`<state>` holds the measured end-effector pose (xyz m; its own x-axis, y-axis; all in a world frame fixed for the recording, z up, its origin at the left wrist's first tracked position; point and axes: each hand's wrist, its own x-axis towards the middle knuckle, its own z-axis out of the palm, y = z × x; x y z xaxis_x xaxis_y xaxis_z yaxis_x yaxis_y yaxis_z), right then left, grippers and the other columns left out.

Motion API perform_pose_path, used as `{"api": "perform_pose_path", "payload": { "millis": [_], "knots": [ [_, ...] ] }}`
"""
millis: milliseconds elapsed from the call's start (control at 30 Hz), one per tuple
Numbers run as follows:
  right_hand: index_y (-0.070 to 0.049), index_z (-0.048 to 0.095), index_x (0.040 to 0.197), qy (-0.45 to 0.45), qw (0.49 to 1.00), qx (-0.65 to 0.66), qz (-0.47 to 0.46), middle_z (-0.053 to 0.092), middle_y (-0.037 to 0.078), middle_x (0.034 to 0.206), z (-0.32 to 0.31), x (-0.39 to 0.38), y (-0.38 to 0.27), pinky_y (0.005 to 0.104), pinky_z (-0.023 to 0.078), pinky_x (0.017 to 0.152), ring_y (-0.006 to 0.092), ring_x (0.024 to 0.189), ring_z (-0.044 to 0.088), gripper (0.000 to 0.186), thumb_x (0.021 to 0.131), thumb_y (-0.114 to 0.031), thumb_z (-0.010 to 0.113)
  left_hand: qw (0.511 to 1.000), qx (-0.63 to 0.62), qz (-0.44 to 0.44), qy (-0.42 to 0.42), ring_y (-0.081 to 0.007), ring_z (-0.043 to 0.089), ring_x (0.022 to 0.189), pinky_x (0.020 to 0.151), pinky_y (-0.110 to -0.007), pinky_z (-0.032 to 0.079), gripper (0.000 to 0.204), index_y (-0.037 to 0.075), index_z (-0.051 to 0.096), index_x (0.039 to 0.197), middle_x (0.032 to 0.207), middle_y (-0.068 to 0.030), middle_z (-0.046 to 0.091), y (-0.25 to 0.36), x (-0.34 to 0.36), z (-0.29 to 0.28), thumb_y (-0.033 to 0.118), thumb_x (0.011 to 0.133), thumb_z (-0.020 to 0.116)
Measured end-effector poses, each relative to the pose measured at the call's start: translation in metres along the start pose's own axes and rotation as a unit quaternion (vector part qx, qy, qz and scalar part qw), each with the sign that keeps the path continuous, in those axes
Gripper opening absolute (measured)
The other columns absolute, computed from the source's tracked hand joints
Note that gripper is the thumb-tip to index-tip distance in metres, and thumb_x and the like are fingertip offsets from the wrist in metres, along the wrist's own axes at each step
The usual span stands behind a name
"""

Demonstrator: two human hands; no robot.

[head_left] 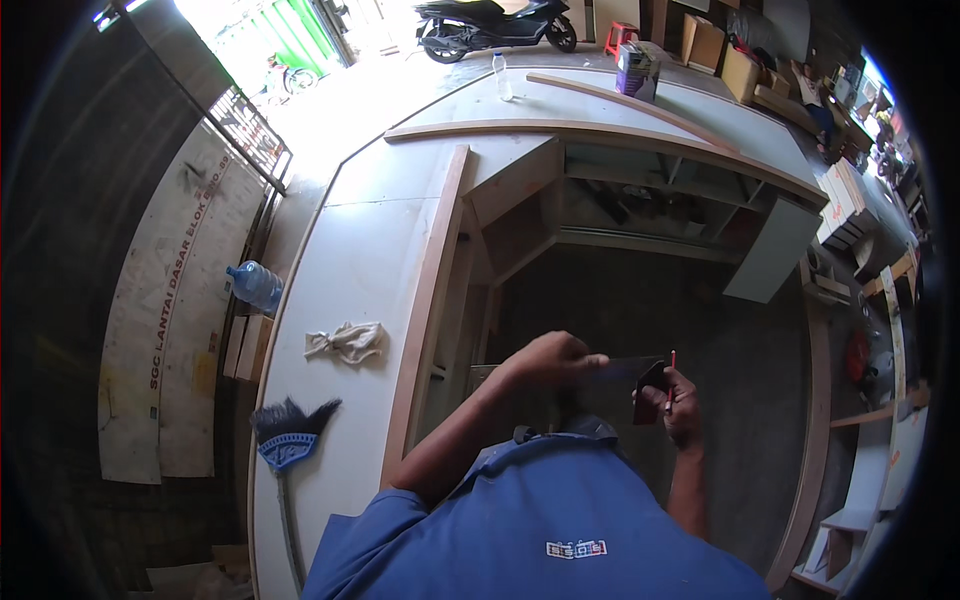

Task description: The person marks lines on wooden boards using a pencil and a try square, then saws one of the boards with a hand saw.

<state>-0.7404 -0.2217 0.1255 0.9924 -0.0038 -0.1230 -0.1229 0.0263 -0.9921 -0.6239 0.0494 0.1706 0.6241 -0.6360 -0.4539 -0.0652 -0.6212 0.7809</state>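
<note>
My right hand [682,408] is closed around a flat, dark reddish piece [648,394], which looks like the handle of a try square. From its top a thin, faint grey blade [630,366] runs across to my left hand. A red pencil [672,378] stands upright between the fingers of that same right hand. My left hand [558,358] has its fingers curled and its thumb pointing right, at the blade's far end. Blur hides what those fingers grip. Both hands are in front of my body, over the dark floor inside a wooden frame.
Pale panels surround me, with a wooden strip [430,300] on the left and a long one [600,128] across the back. On the left panel lie a white cloth [346,342] and a blue broom [288,445]. Farther off stand a bottle [502,78], a box [637,72] and a motorbike [495,28].
</note>
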Motion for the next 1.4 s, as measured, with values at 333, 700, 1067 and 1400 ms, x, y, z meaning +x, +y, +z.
{"api": "perform_pose_path", "payload": {
  "millis": [333, 700, 1067, 1400],
  "knots": [
    [-0.007, 0.065, 0.106, 0.042, 0.999, 0.024, 0.018, 0.07, 0.003, 0.09, -0.098, 0.254, -0.008, 0.0304, 0.056, 0.076, 0.0129, 0.08, 0.068, 0.013, 0.098, -0.015, 0.069, 0.842, -0.051, -0.137, 0.519, -0.0358, 0.066, 0.108, 0.096, -0.044, 0.052, 0.045, 0.002, 0.074, 0.112, 0.115, -0.0192, 0.068, -0.158, 0.138, -0.182, 0.042, 0.091, 0.073],
    [-0.007, 0.066, 0.11, 0.089, 0.976, 0.18, 0.089, 0.071, 0.006, 0.091, -0.063, 0.428, -0.017, 0.0321, 0.057, 0.076, 0.0163, 0.081, 0.069, 0.016, 0.098, -0.017, 0.07, 0.759, 0.194, -0.324, 0.531, -0.0388, 0.056, 0.118, 0.098, -0.049, 0.049, 0.07, 0.0, 0.059, 0.124, 0.123, -0.0216, 0.056, -0.3, 0.239, -0.287, 0.05, 0.081, 0.081],
    [-0.006, 0.061, 0.118, 0.077, 0.97, 0.198, 0.12, 0.068, 0.007, 0.097, 0.038, 0.608, -0.033, 0.0344, 0.057, 0.081, 0.0186, 0.085, 0.069, 0.025, 0.098, -0.018, 0.07, 0.812, 0.162, -0.271, 0.49, -0.0395, 0.062, 0.095, 0.083, -0.048, 0.055, 0.05, 0.001, 0.057, 0.095, 0.103, -0.0174, 0.059, -0.346, 0.266, -0.34, 0.033, 0.073, 0.088],
    [-0.004, 0.062, 0.118, -0.042, 0.964, 0.17, 0.198, 0.072, 0.011, 0.099, 0.11, 0.724, -0.03, 0.0351, 0.059, 0.081, 0.0204, 0.088, 0.071, 0.023, 0.1, -0.018, 0.067, 0.792, -0.477, -0.096, 0.369, -0.011, 0.063, 0.103, 0.09, -0.026, 0.05, 0.06, -0.003, 0.06, 0.139, 0.113, -0.0035, 0.07, -0.374, 0.222, -0.388, 0.035, 0.095, 0.075]
  ]
}}
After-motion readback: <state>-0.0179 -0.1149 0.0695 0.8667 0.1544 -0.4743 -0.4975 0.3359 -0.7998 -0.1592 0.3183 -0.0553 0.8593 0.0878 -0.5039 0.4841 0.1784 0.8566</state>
